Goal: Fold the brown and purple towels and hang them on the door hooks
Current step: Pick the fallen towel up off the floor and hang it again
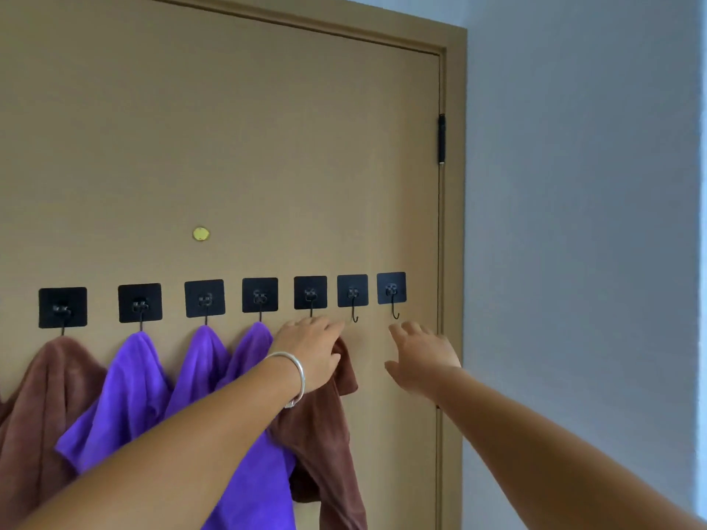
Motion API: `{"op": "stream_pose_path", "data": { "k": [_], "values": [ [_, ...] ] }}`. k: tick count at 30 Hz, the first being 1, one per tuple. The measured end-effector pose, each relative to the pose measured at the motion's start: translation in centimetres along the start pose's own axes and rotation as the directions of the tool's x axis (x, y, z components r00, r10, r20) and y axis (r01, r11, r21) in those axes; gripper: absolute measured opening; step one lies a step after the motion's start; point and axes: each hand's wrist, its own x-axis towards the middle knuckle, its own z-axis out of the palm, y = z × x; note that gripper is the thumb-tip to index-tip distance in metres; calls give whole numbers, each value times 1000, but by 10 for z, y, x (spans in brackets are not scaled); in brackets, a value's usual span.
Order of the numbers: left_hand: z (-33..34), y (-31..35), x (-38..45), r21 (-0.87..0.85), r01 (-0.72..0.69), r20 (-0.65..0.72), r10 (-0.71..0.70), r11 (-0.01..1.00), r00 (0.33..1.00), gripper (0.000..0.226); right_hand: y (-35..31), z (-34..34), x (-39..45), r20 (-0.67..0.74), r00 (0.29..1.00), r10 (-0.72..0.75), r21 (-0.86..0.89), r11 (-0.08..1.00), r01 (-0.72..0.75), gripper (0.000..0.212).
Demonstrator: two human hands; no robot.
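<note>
Our left hand (310,350) rests on the soft brown terry towel (325,434) draped from the fifth black adhesive hook (310,293); its fingers' state we cannot tell. Our right hand (421,357) hovers, fingers spread. Light, limp cloth: best pinched near the hook.

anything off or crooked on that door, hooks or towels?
Nothing damaged. The hook pads sit unevenly spaced, wider apart at the left. The towels hang bunched rather than flat, and the left hand is on the brown towel at the fifth hook. The right hand is open and empty. Two rightmost hooks are bare.
</note>
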Motion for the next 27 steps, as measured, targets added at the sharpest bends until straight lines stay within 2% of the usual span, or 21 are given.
{"op": "stream_pose_path", "data": {
  "k": [7,15,20,27],
  "values": [
    [14,50,27,-116,-201,12,204,973,979,63,37,-35,-46,-28,987,161,-194,967,-163,54],
    [0,115,19,-298,-428,-166,395,853,904,69,43,-71,-132,-133,906,401,-340,840,-422,57],
    [-25,168,-14,-378,-584,-330,484,719,810,73,34,-98,-210,-270,799,538,-399,692,-601,55],
    [-63,260,-110,-439,-780,-378,696,446,611,71,15,-129,-357,-290,586,757,-415,452,-790,55]
  ]
}}
